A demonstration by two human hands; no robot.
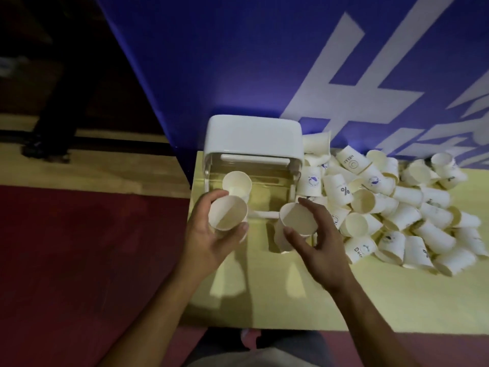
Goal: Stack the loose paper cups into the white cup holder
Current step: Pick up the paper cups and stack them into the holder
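Now, left hand (209, 242): grips a paper cup (229, 213) by its wall, centre frame.
Right hand (322, 239): pinches second cup (297, 217).
Handling: light, crushable; hold sidewalls gently.

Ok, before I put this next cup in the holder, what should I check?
1. Grip of left hand on paper cup: ok.
2. Grip of right hand on second cup: ok.
3. White cup holder open toward you, seated cup inside: ok.
4. Both held cups mouth-up like it: ok.
5. Second cup single, not nested: cannot tell.
6. Loose cup pile right of the holder: ok.
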